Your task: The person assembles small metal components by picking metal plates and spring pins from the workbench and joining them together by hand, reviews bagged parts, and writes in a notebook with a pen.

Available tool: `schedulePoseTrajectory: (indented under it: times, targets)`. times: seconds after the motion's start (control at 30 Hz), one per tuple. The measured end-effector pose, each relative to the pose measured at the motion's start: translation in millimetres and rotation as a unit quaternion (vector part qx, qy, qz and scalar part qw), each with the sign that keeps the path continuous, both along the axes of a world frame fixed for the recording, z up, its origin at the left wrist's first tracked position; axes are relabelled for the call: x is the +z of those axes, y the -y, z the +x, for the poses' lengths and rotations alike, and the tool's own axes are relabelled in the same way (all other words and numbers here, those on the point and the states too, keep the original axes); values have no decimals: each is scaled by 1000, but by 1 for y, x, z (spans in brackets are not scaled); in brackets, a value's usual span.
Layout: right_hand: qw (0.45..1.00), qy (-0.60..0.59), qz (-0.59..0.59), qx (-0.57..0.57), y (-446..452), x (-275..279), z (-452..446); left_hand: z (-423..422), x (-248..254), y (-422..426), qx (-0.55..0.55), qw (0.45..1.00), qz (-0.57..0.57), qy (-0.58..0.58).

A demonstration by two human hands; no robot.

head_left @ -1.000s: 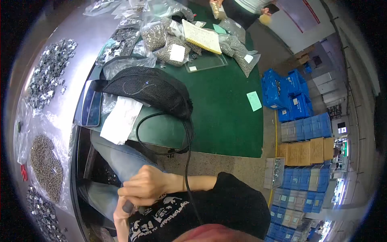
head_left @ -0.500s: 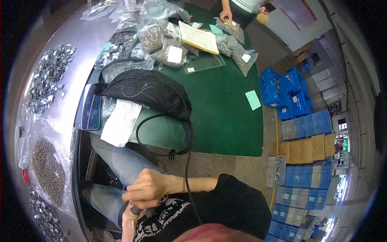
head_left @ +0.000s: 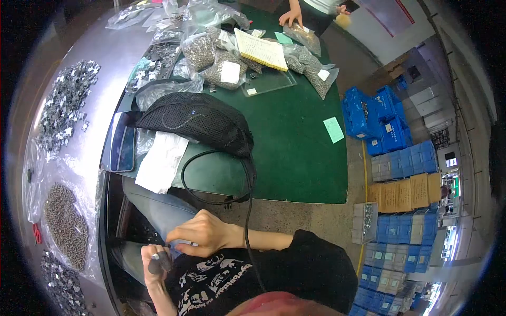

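My left hand is closed around a dark grey, rounded object with a blunt end, perhaps a handle; most of it is covered by the fingers. Just beside it, above my lap, my right hand has its fingers curved and the thumb held apart from them, and I see nothing gripped there. A gap separates the two hands. Behind the right wrist a black cable hangs down from a black mesh bag on the green table.
Bags of small metal parts and an open notebook lie on the green table. A phone and white cloth are near its edge. Dark metal pieces cover the left bench. Another person's hand touches a bag.
My hands have come apart: the left moved away to the left with the grey object, while the right released it and its fingers loosened. The other person's hand shifted slightly on the bag.
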State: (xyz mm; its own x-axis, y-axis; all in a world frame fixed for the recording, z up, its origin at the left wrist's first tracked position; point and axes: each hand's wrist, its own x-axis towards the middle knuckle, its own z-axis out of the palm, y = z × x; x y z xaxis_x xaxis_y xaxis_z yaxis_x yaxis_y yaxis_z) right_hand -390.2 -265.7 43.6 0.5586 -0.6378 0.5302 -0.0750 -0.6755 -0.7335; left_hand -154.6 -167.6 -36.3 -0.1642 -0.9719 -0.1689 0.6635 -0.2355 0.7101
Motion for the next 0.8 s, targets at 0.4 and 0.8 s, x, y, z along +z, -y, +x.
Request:
schedulePoseTrajectory:
  times: [0.4, 0.8]
  targets:
    - [998, 62, 31, 0, 4, 0, -2, 1, 8, 14, -6, 997, -17, 77]
    - [871, 485, -43, 64, 39, 106, 4, -4, 1, 16, -22, 988, -40, 150]
